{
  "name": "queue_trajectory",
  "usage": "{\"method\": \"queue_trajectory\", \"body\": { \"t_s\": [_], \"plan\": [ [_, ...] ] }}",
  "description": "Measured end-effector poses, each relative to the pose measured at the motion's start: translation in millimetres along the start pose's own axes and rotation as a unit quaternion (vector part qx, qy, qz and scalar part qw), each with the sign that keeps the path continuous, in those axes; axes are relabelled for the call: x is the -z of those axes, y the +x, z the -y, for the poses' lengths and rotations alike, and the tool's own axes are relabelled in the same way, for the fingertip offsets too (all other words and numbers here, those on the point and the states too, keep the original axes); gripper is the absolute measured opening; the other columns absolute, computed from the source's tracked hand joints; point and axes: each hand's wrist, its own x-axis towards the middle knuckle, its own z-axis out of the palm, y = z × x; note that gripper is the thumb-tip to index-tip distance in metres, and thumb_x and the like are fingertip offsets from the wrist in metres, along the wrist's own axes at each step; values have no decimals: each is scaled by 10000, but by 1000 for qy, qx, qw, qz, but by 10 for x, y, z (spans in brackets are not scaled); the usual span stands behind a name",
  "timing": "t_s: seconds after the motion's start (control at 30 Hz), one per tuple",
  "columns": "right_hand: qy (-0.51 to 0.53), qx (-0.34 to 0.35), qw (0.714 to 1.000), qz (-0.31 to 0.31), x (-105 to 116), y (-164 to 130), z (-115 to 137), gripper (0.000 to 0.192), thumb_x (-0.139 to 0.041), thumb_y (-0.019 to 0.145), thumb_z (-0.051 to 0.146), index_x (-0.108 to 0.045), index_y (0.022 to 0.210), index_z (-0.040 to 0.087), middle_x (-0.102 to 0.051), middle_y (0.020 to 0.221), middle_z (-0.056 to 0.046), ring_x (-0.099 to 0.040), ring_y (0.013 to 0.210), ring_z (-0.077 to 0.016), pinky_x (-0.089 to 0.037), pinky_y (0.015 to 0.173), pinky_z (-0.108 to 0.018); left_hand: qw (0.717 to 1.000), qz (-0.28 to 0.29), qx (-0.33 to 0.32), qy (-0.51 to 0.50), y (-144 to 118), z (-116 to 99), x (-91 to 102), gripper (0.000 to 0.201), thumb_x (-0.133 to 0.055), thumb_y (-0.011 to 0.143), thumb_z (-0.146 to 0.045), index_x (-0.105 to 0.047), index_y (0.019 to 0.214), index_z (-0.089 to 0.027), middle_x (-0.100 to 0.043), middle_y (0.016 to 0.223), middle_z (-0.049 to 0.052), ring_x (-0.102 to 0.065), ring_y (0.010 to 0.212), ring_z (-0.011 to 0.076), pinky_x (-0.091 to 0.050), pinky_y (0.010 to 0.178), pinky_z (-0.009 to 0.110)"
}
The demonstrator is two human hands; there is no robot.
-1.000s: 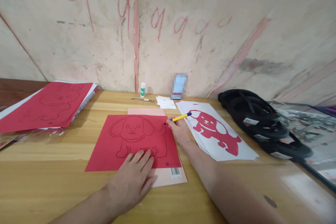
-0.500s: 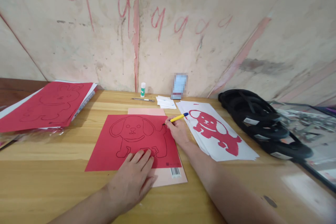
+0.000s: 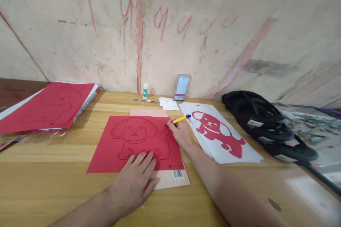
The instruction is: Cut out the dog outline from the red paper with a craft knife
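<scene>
Pinched between the fingers of our right hand (image 3: 181, 133) is a yellow pen (image 3: 179, 120) with a blue cap end, its tip touching the red sheet (image 3: 106, 156) right at the upper right of the dog outline (image 3: 141, 138), about where the tail is drawn. Our left hand (image 3: 134, 181) isn't gripping anything, it's just lying flat with fingers spread on the bottom edge of that red sheet, fingertips over the dog's feet. Red sheet sits on a pale pink pad (image 3: 170, 181) with a barcode near its lower corner, all in the middle of the wooden table (image 3: 53, 184). Just right of the pen hand is a stack of white sheets (image 3: 247, 154) with a red cut-out dog (image 3: 217, 131) stuck on top. Far left there's another pile of red paper (image 3: 48, 106) with a similar drawing on it. Back by the wall: a small glue stick (image 3: 145, 90), a second pen (image 3: 145, 101) lying flat, some folded white slips (image 3: 168, 103). Off to the right, a heap of black straps (image 3: 266, 124).
</scene>
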Motion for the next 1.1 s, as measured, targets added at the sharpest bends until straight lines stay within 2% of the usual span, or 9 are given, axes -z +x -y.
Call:
{"method": "queue_trajectory", "body": {
  "t_s": [0.5, 1.1],
  "plan": [
    [-17, -1, 1000, -4, -9, 11, 1, 192, -503, 768, 374, -553, 715, 196, -561, 655, -12, -540, 636, -170, -396, 586, -276, 1000, 12, 3, 1, 2, -10, 4, 462, -355, 976, -435, -501, 1333, -181, -532, 1373, 88, -504, 1185, 284, -411, 953, 454],
    [-30, -7, 1000, 1, 1, 2, 31, 203, -492, 766, 372, -555, 712, 186, -562, 667, -14, -532, 628, -161, -401, 617, -279, 1000, -11, 1, -2, 6, -6, -24, 456, -367, 970, -438, -515, 1314, -179, -549, 1347, 96, -502, 1173, 282, -411, 947, 449]
  ]
}}
